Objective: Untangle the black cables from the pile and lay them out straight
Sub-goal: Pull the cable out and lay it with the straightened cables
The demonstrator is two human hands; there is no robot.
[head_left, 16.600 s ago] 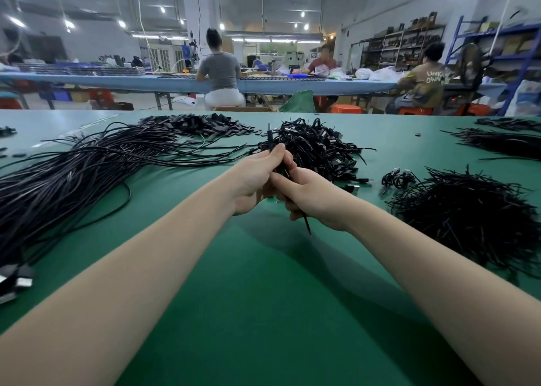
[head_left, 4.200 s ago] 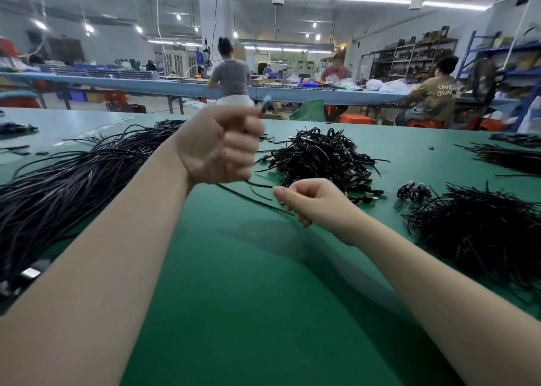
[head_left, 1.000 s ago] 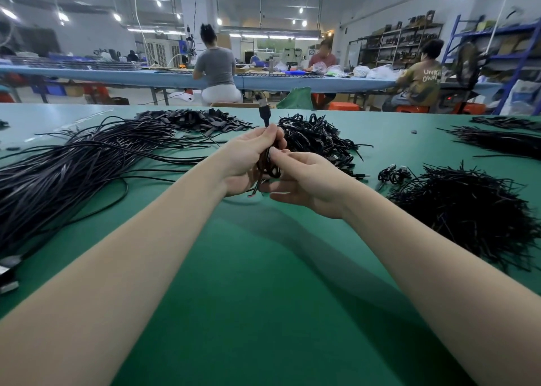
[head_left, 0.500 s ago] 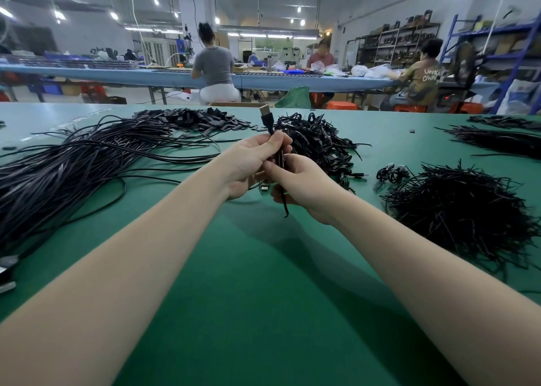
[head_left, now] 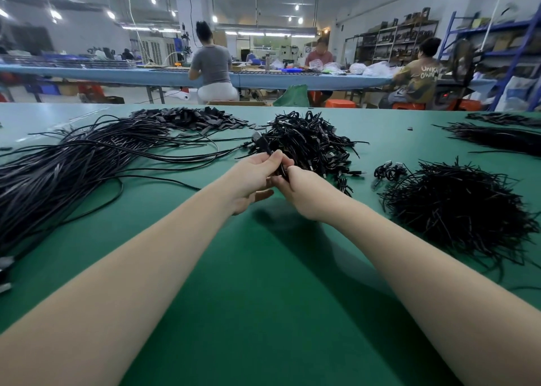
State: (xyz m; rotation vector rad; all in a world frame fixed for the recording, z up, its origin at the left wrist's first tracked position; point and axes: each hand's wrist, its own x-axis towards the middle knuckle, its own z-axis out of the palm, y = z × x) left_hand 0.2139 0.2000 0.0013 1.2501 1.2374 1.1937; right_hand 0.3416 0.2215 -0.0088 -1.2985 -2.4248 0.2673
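Note:
My left hand (head_left: pixel 254 175) and my right hand (head_left: pixel 303 194) meet over the green table (head_left: pixel 263 298), both pinching one black cable (head_left: pixel 265 147). Its plug end sticks up and to the left above my left thumb. Just behind my hands lies the tangled pile of coiled black cables (head_left: pixel 310 142). A long bundle of straightened black cables (head_left: pixel 73 163) fans out across the table on the left. The rest of the held cable is hidden between my fingers.
A heap of short black ties (head_left: pixel 456 210) fills the right side, with a small coiled cable (head_left: pixel 388 172) beside it. A flat heap of black pieces (head_left: pixel 193 116) lies far left-centre. More black bundles (head_left: pixel 497 137) lie far right. People sit at a blue bench behind.
Over the last second my hands stayed together in front of the pile. The plug end tipped from upright to leaning left, and my hands lowered slightly toward the table.

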